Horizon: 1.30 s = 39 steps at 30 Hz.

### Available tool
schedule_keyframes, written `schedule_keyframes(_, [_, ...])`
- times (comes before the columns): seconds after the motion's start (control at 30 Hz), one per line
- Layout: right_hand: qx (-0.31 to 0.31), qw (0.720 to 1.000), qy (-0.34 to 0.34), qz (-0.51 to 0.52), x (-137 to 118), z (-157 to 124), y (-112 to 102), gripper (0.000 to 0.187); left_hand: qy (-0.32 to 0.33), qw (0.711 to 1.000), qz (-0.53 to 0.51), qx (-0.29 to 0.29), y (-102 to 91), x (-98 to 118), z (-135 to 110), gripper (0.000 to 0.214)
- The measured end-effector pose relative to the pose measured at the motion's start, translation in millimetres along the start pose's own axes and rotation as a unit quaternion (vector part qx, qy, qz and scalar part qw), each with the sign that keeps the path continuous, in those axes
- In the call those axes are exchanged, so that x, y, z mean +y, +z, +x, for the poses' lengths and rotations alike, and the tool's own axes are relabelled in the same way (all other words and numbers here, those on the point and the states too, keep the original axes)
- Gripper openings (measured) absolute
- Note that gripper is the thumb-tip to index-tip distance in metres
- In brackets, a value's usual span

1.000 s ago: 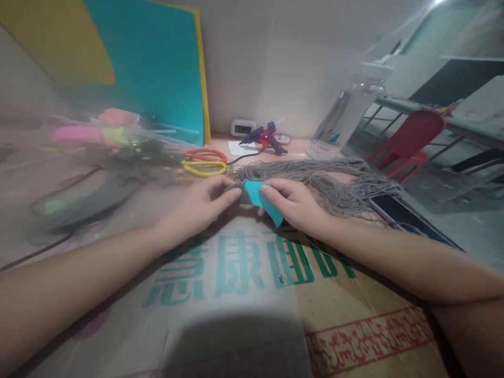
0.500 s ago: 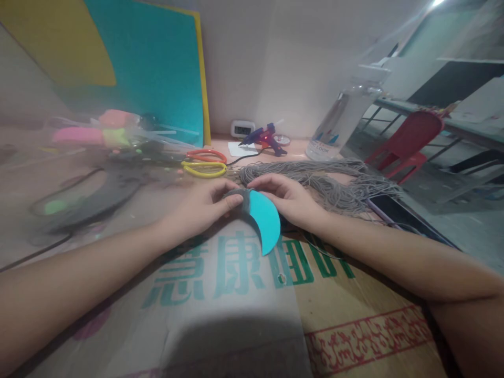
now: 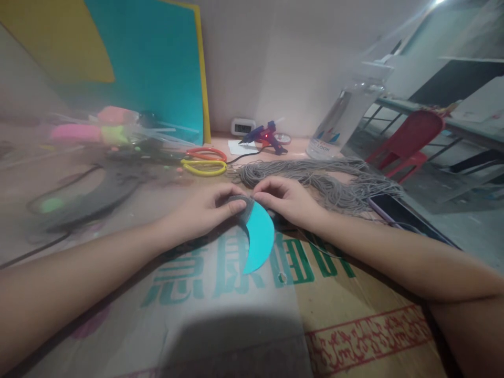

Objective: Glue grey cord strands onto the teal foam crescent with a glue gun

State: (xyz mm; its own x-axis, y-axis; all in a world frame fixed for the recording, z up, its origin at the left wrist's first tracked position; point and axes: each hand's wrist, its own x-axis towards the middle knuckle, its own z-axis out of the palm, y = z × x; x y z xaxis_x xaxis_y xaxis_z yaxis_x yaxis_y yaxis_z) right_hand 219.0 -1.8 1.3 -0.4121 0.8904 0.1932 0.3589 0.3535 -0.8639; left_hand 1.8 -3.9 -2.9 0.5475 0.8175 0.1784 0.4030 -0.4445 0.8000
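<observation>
A turquoise crescent-shaped piece (image 3: 262,236), its upper end wrapped in grey cord (image 3: 247,206), is held over the cardboard with its bare tip pointing down. My left hand (image 3: 214,207) is closed on the wrapped end, thumb on the front and fingers behind. At the upper edge of the wrapping, my right hand (image 3: 285,199) pinches with thumb and forefinger at the grey cord; the fingertips partly hide it. Below my right hand a thin strand trails across the cardboard.
Beyond my hands lie a grey cord bundle (image 3: 338,181), scissors (image 3: 205,168) with red and yellow handles, and a glue gun (image 3: 263,136) with a lit red light. A bottle (image 3: 334,121) and a phone (image 3: 409,218) are at right. Printed cardboard (image 3: 236,325) covers the front.
The crescent has turned, its tip swinging down and to the left. My right hand's fingers have drawn into a tighter pinch near the wrapping's top edge.
</observation>
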Motion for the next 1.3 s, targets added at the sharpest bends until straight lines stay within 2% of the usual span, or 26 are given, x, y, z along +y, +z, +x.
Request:
schedule_keyframes(0.13, [-0.006,1.0,-0.02,-0.015,-2,0,2,0.018,-0.015,1.0,0.001,-0.015,1.0,0,-1,0.029])
schedule_keyframes(0.2, [0.0,0.999,-0.029,0.014,-2,0,2,0.017,-0.017,1.0,-0.005,-0.011,1.6,1,-1,0.028])
schedule_keyframes(0.33, [0.055,0.992,-0.05,0.097,-1,0,0,0.021,-0.029,0.999,-0.012,0.036,2.2,4,-1,0.027])
schedule_keyframes(0.47, [0.047,0.997,-0.065,0.005,-2,-1,-3,0.029,-0.055,0.995,-0.017,0.079,2.2,5,-1,0.024])
schedule_keyframes(0.57, [0.032,0.992,-0.079,-0.091,-4,-3,-2,0.024,-0.05,0.994,-0.015,0.095,2.3,4,-1,0.025])
schedule_keyframes(0.67, [0.045,0.982,-0.1,-0.155,-6,-6,0,0.021,-0.041,0.995,-0.015,0.094,2.7,5,-1,0.026])
schedule_keyframes(0.93, [0.034,0.976,-0.12,-0.179,-6,-9,0,0.02,-0.051,0.995,-0.016,0.087,2.5,9,-5,0.026])
schedule_keyframes(1.13, [0.03,0.974,-0.13,-0.186,-7,-10,1,0.022,-0.019,0.994,0.033,0.104,1.8,10,-4,0.027])
schedule_keyframes(1.3, [0.031,0.973,-0.135,-0.186,-7,-10,1,0.021,-0.026,0.994,0.016,0.106,1.9,10,-4,0.023])
